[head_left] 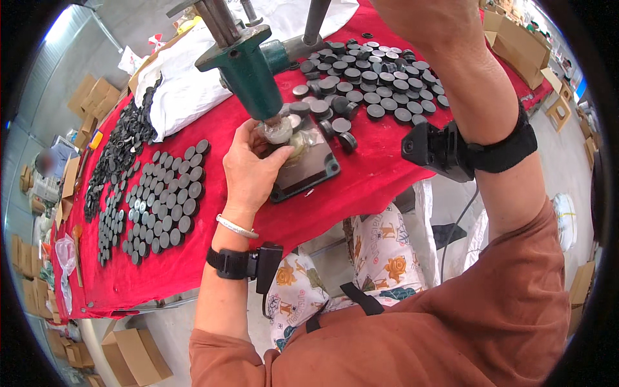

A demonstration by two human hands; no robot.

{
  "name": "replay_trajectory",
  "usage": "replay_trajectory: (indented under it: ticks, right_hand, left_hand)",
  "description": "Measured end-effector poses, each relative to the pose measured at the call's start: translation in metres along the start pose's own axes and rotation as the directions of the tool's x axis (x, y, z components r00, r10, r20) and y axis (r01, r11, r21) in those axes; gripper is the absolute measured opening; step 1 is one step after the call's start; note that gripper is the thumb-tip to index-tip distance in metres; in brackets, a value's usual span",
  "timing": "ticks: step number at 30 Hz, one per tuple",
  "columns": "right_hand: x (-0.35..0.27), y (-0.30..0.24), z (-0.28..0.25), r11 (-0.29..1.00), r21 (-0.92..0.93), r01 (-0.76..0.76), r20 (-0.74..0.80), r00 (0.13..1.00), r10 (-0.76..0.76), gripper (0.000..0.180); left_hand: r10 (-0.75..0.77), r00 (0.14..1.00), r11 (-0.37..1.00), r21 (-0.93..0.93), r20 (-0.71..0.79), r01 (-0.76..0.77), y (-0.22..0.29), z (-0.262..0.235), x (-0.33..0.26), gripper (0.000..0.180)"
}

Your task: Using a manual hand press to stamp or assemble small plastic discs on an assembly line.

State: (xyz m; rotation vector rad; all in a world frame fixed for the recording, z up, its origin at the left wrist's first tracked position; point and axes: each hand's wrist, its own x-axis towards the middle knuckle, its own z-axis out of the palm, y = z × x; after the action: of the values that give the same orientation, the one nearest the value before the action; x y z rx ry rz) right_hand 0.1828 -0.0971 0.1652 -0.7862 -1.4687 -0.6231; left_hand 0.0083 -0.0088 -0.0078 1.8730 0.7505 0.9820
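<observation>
A dark green hand press point(248, 77) stands on the red-covered table, its ram pointing down at a flat metal base plate point(308, 169). The ram's end is wrapped in clear plastic point(278, 131). My left hand point(251, 164) is closed around that spot, thumb and fingers curled in; whatever they grip is hidden. Yellowish clear wrapping point(302, 143) lies beside the thumb on the base. High at the upper edge, my right hand point(419, 19) is raised to the right of the press lever point(316, 22). Its fingers are cut off by the frame.
Round black discs point(387, 90) lie in a large group right of the press, some touching its base. More discs point(167, 200) stand in rows at the left. Behind them is a heap of small black parts point(122, 142) beside a white sack point(187, 97). Cardboard boxes point(135, 355) surround the table.
</observation>
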Motion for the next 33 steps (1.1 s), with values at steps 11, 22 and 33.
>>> replay_trajectory:
  ticks: [11, 22, 33]
  right_hand:
    - [-0.046, -0.025, -0.025, 0.999, -0.024, -0.048, 0.042, 0.998, 0.049, 0.014]
    - [-0.141, -0.060, -0.046, 0.991, 0.082, -0.106, 0.213, 0.973, 0.086, 0.033]
    - [-0.070, -0.067, -0.042, 0.988, -0.019, -0.153, 0.192, 0.969, 0.153, 0.029]
  left_hand:
    - [0.020, 0.999, 1.000, 0.022, -0.037, -0.019, -0.011, 0.003, 0.001, 0.057]
    - [0.117, 0.985, 0.991, 0.075, -0.128, -0.108, -0.018, -0.023, -0.021, 0.064]
    - [0.140, 0.977, 0.280, 0.953, -0.158, 0.114, -0.044, -0.114, -0.061, 0.031]
